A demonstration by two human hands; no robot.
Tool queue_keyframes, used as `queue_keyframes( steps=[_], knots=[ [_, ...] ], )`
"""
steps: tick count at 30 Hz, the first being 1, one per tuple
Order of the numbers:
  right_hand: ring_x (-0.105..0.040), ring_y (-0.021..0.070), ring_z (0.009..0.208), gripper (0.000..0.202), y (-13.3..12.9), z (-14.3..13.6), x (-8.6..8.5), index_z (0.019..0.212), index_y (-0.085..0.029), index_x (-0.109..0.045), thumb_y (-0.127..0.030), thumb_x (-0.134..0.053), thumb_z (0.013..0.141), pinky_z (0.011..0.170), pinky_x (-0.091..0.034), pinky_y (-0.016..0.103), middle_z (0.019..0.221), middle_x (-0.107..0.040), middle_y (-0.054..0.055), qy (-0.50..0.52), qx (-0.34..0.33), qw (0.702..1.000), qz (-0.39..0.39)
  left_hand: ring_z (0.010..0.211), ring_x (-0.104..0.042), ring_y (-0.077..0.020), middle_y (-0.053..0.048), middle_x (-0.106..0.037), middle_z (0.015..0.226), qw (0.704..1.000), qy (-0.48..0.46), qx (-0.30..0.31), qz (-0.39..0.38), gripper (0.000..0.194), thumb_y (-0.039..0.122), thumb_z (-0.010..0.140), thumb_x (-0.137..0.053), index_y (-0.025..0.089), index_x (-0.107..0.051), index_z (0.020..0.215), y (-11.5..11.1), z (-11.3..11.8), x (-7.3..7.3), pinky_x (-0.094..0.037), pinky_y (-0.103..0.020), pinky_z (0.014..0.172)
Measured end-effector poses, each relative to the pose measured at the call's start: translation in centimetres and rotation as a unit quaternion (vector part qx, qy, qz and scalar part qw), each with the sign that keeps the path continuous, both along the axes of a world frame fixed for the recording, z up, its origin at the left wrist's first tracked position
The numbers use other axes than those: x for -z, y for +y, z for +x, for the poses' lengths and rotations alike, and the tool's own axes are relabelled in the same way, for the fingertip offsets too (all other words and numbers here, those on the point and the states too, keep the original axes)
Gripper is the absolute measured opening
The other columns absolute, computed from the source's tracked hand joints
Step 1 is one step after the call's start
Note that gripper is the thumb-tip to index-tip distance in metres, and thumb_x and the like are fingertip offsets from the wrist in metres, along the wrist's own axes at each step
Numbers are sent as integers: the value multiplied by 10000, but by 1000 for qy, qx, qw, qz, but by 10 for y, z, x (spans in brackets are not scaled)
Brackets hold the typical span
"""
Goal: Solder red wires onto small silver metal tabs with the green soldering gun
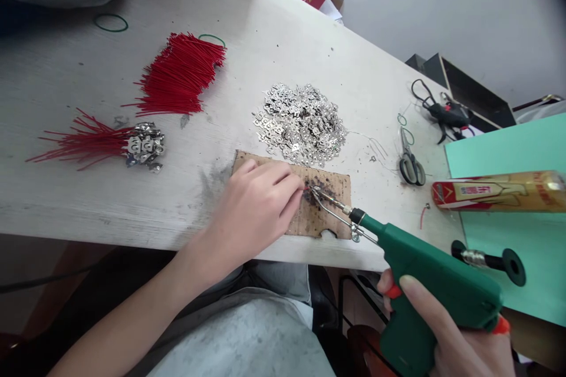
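Observation:
My right hand (446, 336) grips a green soldering gun (424, 283) by its handle, a finger on the orange trigger. The gun's metal tip (316, 191) rests on a scorched cardboard pad (333, 185) near the table's front edge. My left hand (254, 209) lies on the pad with its fingertips pinched on a small red wire end right at the tip. A heap of small silver metal tabs (300, 123) lies just beyond the pad.
Loose red wires (179, 76) are piled at the back left, and a bundle of red wires with tabs attached (132, 144) lies left. Scissors (410, 165), a black tool (444, 113), a gold tube (499, 191) and a teal board (526, 153) sit to the right.

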State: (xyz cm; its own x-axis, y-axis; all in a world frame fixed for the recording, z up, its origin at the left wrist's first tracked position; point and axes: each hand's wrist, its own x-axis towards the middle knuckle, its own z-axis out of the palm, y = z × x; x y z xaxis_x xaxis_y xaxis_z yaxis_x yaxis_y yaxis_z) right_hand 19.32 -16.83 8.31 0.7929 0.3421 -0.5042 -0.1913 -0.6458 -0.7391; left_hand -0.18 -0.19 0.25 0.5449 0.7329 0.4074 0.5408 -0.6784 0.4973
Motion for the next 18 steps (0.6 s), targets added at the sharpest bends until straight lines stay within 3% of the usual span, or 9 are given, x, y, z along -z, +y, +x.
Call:
queue_keyframes(
  steps=[7, 16, 18],
  knots=[
    [-640, 239, 631, 532, 12, -12, -7, 957, -193, -764, -502, -962, 571, 431, -487, 267, 811, -702, 82, 3, 5, 1000, -6, 889, -675, -185, -9, -709, 929, 1000, 0, 1, 4, 204, 212, 1033, -537, 177, -710, 930, 0, -1, 0, -419, -373, 814],
    [-621, 221, 653, 427, -6, 16, 11, 1040, -219, -714, -494, -869, 752, 504, -512, 277, 823, -706, 78, 38, -70, 996, 27, 874, -659, -185, -7, -701, 932, 1000, 9, 6, 9, 213, 211, 1041, -527, 177, -719, 957, 1, 0, 1, -421, -378, 817],
    [-623, 228, 615, 414, -5, 15, 12, 1012, -199, -721, -504, -853, 765, 479, -503, 290, 796, -703, 90, -2, -98, 995, 31, 872, -658, -185, -6, -700, 927, 1000, 8, 5, 14, 208, 211, 1039, -531, 176, -719, 956, 1, 0, 1, -422, -377, 816]
  ],
)
